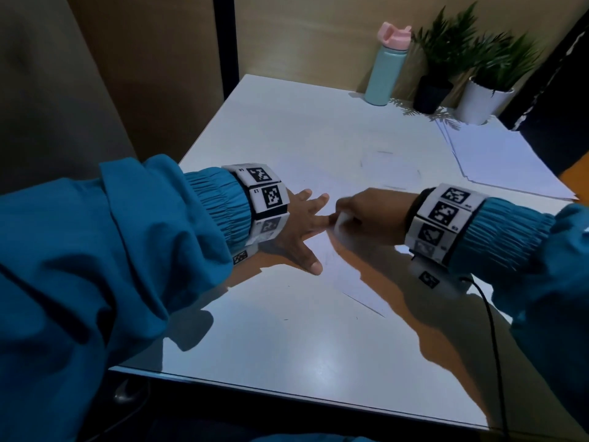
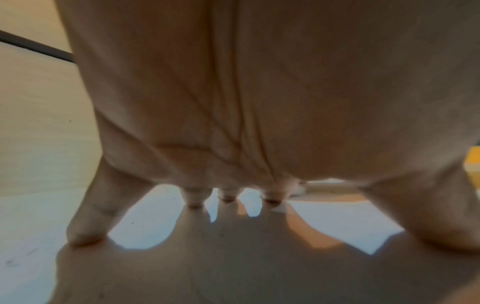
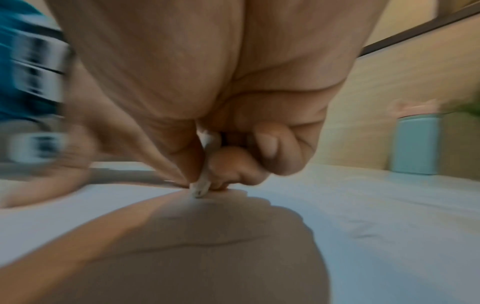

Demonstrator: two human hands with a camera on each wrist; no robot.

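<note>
A white paper sheet lies on the white table under both hands. My left hand rests flat on its left part with fingers spread; in the left wrist view the left hand presses its fingertips on the surface. Just to the right, my right hand pinches a thin white pen-like thing between thumb and forefinger. The right wrist view shows the right hand holding this pen-like thing upright, its tip touching the paper. Whether it is a pen or a raised paper edge stays unclear.
A teal bottle with a pink lid stands at the back, beside a black-potted plant and a white-potted plant. A stack of white sheets lies at the right. A black cable hangs from my right wrist.
</note>
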